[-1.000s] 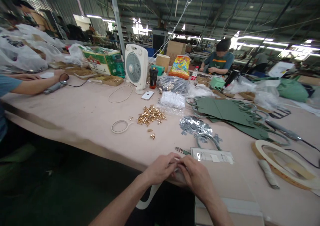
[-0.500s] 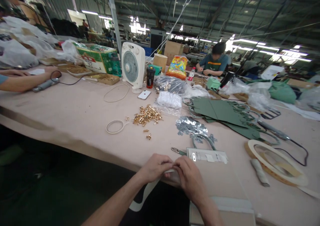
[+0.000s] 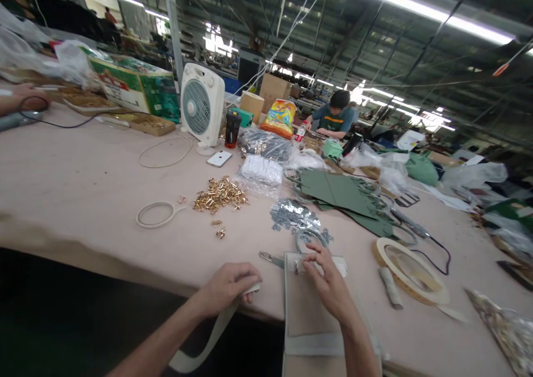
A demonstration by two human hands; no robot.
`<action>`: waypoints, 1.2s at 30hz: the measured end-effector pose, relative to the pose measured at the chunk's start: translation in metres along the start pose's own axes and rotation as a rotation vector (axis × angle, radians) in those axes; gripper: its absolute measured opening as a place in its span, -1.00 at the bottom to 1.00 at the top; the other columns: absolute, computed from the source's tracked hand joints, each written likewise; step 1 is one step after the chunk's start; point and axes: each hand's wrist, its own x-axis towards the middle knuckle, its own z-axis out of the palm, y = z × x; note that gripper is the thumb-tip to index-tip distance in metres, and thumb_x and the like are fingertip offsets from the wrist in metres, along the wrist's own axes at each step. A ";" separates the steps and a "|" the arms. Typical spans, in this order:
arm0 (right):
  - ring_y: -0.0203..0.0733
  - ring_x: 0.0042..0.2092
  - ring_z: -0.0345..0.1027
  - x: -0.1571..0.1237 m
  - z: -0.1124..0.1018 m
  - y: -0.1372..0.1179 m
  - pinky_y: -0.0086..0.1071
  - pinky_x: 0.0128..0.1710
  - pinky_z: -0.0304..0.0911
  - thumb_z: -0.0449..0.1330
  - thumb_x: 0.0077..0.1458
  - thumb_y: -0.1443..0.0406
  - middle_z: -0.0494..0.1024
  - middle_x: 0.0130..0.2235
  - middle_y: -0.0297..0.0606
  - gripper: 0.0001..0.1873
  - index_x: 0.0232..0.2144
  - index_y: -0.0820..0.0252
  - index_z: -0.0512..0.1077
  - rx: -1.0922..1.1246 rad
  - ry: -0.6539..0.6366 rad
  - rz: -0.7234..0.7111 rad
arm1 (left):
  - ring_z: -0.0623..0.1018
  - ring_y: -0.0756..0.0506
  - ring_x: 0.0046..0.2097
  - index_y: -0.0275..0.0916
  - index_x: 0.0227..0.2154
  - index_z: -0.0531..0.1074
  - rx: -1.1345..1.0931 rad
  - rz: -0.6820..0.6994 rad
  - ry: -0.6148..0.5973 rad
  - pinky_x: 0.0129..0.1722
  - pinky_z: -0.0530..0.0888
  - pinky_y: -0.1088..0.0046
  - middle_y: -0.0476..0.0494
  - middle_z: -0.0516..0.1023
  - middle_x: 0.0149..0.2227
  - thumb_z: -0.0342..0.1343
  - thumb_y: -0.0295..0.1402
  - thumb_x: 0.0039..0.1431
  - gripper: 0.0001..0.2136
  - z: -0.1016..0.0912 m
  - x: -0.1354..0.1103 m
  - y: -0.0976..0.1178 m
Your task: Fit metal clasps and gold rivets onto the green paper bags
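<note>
My left hand (image 3: 229, 288) is closed around the end of a long white tape strip (image 3: 208, 341), which hangs down over the table's front edge. My right hand (image 3: 328, 285) rests its fingertips, slightly apart, at the top of a flat beige panel (image 3: 310, 310). White patches and a small slotted metal piece (image 3: 296, 267) sit along that end; whether a bit of tape lies beneath the fingers is hidden. From the panel's left side sticks out a green strap with a metal buckle (image 3: 266, 256). A grey-green looped handle (image 3: 310, 236) lies just behind it.
Gold metal fittings (image 3: 220, 194) and silver plates (image 3: 293, 216) lie in piles beyond my hands. Stacked green panels (image 3: 337, 191) and a tape roll (image 3: 410, 271) are to the right. A fan (image 3: 202, 105), phone (image 3: 219, 158) and bottle (image 3: 300, 134) stand farther back. A co-worker (image 3: 333, 116) sits opposite.
My hands were together on the tape strip and have parted. The right hand has moved onto the panel's top end; the left keeps the strip. The view has swung right.
</note>
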 end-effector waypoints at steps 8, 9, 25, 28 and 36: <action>0.06 0.29 0.22 0.007 0.014 0.007 0.01 0.35 0.05 0.15 0.29 0.12 0.39 0.20 -0.11 -0.75 -0.34 0.10 0.52 0.010 -0.081 0.075 | 0.54 -0.03 -0.43 -0.34 -0.19 0.56 -0.017 0.000 -0.004 -0.40 0.42 0.52 -0.07 0.56 -0.47 0.23 -0.05 0.26 -0.62 -0.001 0.001 -0.003; 0.05 0.29 0.22 0.007 0.015 0.009 0.01 0.35 0.05 0.15 0.29 0.13 0.40 0.20 -0.11 -0.75 -0.34 0.10 0.52 0.008 -0.073 0.069 | 0.54 -0.03 -0.43 -0.34 -0.19 0.56 -0.020 -0.005 -0.001 -0.40 0.42 0.51 -0.07 0.56 -0.47 0.23 -0.04 0.26 -0.61 -0.001 0.001 -0.003; 0.09 0.30 0.23 0.003 0.036 0.030 0.09 0.32 0.17 0.24 0.27 0.21 0.35 0.27 -0.07 -0.60 0.13 0.08 0.45 -0.223 0.121 -0.083 | 0.47 0.01 -0.41 -0.32 -0.20 0.55 -0.148 0.006 0.106 -0.36 0.39 0.52 -0.04 0.52 -0.47 0.26 -0.06 0.25 -0.65 0.001 -0.003 0.006; 0.08 0.25 0.28 0.003 0.041 0.033 0.08 0.30 0.19 0.21 0.30 0.22 0.41 0.22 -0.06 -0.62 0.14 0.11 0.45 -0.275 0.164 -0.094 | 0.43 0.05 -0.43 -0.29 -0.26 0.56 -0.355 0.039 0.243 -0.39 0.37 0.57 -0.03 0.51 -0.46 0.36 -0.09 0.16 -0.67 -0.002 -0.010 0.007; 0.04 0.04 0.41 0.005 0.059 0.037 0.01 0.12 0.32 0.11 0.38 0.22 0.57 -0.02 -0.10 -0.74 -0.10 0.08 0.60 -0.353 0.311 -0.110 | 0.50 0.02 -0.34 -0.15 -0.38 0.53 -0.773 0.237 0.844 -0.29 0.57 0.52 0.09 0.47 -0.46 0.38 -0.31 0.12 -0.87 -0.083 -0.084 0.049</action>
